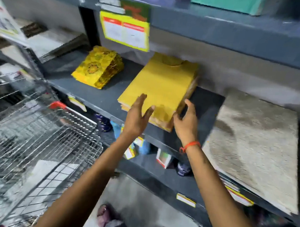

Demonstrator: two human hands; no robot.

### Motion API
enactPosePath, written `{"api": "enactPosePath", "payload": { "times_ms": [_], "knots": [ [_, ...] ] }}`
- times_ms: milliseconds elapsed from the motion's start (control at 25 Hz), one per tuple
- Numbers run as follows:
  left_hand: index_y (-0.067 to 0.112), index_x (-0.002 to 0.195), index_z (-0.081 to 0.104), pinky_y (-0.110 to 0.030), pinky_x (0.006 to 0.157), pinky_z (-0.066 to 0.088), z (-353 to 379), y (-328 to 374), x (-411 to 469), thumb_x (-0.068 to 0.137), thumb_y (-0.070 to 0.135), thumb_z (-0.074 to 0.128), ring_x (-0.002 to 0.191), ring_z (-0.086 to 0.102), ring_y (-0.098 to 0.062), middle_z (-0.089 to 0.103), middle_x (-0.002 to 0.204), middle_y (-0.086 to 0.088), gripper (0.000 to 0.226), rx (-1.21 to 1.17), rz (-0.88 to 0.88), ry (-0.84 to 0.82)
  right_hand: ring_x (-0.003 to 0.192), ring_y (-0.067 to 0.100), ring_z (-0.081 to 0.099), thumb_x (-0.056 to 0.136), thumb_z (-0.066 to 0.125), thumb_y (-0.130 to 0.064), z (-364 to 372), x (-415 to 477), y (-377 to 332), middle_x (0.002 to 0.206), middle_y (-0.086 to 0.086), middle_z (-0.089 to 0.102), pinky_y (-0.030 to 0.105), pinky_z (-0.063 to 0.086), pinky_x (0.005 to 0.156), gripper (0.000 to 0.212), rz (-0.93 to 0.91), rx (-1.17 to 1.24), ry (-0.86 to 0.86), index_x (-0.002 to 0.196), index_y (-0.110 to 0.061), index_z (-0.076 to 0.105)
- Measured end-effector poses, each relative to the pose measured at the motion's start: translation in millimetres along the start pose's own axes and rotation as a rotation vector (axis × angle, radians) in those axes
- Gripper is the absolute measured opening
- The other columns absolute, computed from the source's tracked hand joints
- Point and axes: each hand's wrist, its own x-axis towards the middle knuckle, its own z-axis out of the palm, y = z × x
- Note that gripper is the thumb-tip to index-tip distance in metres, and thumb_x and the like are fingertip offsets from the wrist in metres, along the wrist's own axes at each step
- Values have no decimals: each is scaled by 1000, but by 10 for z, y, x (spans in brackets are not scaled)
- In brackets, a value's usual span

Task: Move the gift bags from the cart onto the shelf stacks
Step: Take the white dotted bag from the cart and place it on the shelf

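A stack of flat plain yellow gift bags (162, 85) lies on the grey shelf (99, 97), its near corner jutting over the shelf's front edge. My left hand (138, 116) hovers open at the stack's near left side, fingers spread, seemingly just off the top bag. Fingers apart, my right hand (186, 122) sits against the stack's near right edge; whether it touches is blurred. A smaller stack of yellow patterned gift bags (98, 67) sits to the left on the same shelf. The wire cart (38, 139) stands at the lower left.
A large grey speckled stack (256, 147) fills the shelf's right part. A yellow price sign (125, 31) hangs from the shelf above. Small boxes (163, 158) stand on the lower shelf. White flat items (48, 175) lie in the cart. My feet (108, 219) show below.
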Motion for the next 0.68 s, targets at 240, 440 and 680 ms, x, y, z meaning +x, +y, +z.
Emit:
{"api": "enactPosePath", "payload": {
  "times_ms": [240, 440, 680],
  "knots": [
    [10, 137, 45, -34, 104, 41, -1461, -1475, -91, 91, 29, 55, 125, 53, -21, 54, 138, -17, 51, -96, -325, 278, 129, 31, 45, 86, 57, -4, 1959, -624, -951, 137, 20, 49, 30, 32, 105, 47, -160, 123, -297, 130, 2, 44],
    [9, 138, 43, -8, 93, 28, -2246, -2685, -410, 92, 30, 54, 133, 45, -20, 48, 144, -10, 52, -83, -582, 434, 121, 34, 51, 82, 57, -4, 3551, -1244, -1264, 130, 22, 56, 39, 39, 105, 46, -205, 99, -566, 127, 4, 48],
    [0, 141, 34, -37, 110, 32, -2459, -3964, -976, 92, 36, 53, 137, 37, -30, 37, 149, -19, 64, -302, -1160, 472, 128, 34, 45, 83, 60, -12, 4826, -1594, -907, 137, 18, 49, 43, 37, 108, 53, -160, -263, -917, 133, -4, 41]
  ]
}}
